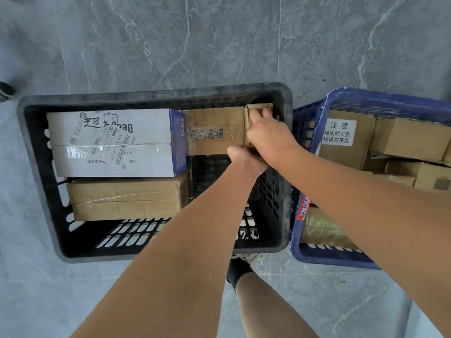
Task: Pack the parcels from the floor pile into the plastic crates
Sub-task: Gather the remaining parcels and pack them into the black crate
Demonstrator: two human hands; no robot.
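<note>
The black crate [156,96] on the floor is half full. Both hands are wedging a small brown parcel [259,109] into its far right corner: right hand [269,137] gripping it, left hand [246,158] curled under. Next, probably let go.

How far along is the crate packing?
Done: the blue crate looks nearly full of cartons. The black crate holds a white box, a brown box and a taped carton.
In hand: both hands, right hand and left hand, seat a small carton at its far right corner.
Left: bare crate floor near the person; the floor pile is out of view.
</note>
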